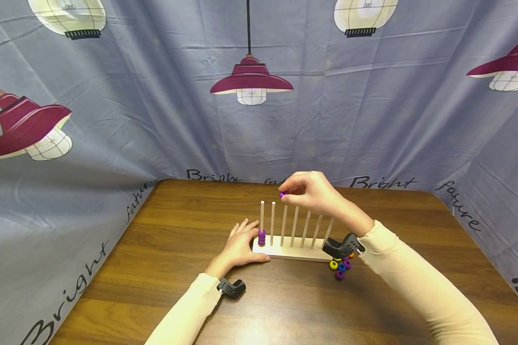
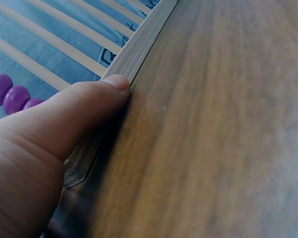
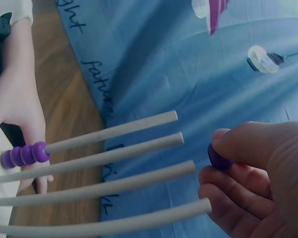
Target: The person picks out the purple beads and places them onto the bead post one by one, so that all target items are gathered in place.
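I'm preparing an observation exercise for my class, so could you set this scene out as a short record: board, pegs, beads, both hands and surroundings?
board: pale, lying on the table
pegs: upright row, at least seven visible
stacked beads: purple, on the leftmost peg
left hand: at the board's left end, thumb on its front edge
right hand: pinches a purple bead just beyond the peg tips
loose beads: yellow, blue, purple, orange, near the board's right end; some may be hidden
backdrop: blue-grey cloth printed with lamps
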Motion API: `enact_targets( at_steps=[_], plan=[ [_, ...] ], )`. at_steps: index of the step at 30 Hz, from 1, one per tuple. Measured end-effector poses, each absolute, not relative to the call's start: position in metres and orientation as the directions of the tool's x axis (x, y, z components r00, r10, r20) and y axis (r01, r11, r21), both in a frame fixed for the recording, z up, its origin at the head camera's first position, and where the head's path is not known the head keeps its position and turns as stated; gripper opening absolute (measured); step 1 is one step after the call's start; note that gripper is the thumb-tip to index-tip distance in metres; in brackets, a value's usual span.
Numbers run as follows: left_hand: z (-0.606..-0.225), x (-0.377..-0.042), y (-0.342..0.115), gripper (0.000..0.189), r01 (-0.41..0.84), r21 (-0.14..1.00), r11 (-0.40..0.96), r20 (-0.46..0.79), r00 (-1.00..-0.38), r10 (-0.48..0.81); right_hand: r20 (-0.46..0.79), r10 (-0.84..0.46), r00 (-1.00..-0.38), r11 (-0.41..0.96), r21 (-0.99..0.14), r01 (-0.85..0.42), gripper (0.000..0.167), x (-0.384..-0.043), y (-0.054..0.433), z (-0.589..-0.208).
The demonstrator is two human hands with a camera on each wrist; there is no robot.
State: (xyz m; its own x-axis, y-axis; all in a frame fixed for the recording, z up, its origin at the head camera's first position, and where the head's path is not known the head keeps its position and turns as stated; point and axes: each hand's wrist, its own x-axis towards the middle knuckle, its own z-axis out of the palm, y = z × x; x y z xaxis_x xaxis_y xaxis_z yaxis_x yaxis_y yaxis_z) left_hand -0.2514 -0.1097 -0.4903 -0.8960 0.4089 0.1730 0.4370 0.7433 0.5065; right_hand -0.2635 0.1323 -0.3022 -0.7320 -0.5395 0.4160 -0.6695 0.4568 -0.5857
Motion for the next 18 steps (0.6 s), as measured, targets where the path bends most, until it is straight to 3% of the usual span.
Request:
enact_targets(
  at_steps=[18],
  plan=[
    [-0.487, -0.251, -0.109, 0.069, 0.435, 0.512, 0.741, 0.165, -0.896, 0.412, 0.403, -0.585, -0.704, 0.428, -0.584, -0.69, 0.014, -0.27, 0.106, -0.308]
  ],
)
